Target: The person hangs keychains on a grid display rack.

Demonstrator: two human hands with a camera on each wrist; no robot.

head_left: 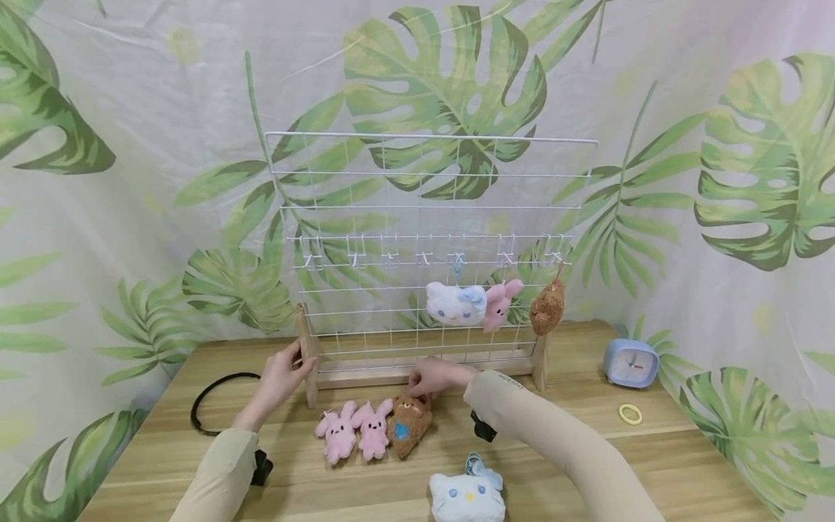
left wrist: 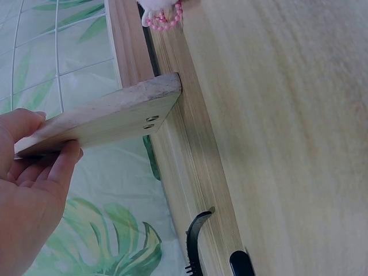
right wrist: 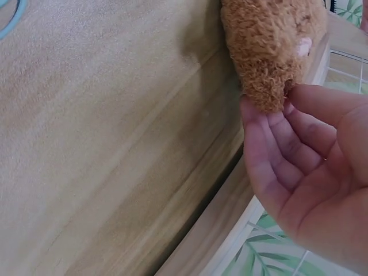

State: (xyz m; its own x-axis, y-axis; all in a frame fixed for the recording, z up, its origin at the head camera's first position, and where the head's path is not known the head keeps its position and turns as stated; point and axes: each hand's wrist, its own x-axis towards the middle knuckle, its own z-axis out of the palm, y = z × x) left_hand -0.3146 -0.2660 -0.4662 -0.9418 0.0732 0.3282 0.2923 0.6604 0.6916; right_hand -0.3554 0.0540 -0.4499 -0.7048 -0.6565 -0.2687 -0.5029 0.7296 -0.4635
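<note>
My left hand (head_left: 280,373) grips the upright wooden side post (head_left: 306,355) of a white wire grid rack (head_left: 365,330). In the left wrist view, the thumb and fingers lie on either side of that post. My right hand (head_left: 440,375) pinches a brown plush bear (head_left: 412,428) by its top end, just in front of the rack's base. Fuzzy brown fur (right wrist: 270,40) fills the top of the right wrist view, its tip between thumb and fingers. Left of the bear lie two pink plush bunnies (head_left: 338,435). A white plush cat (head_left: 466,496) with a blue loop lies nearer the front.
Several clear hooks (head_left: 390,259) line the grid. From them hang a white plush (head_left: 450,304), a pink bunny (head_left: 499,306) and a brown plush (head_left: 548,306). A black headband (head_left: 196,406) lies left; a blue clock (head_left: 630,362) and yellow ring (head_left: 630,415) are right.
</note>
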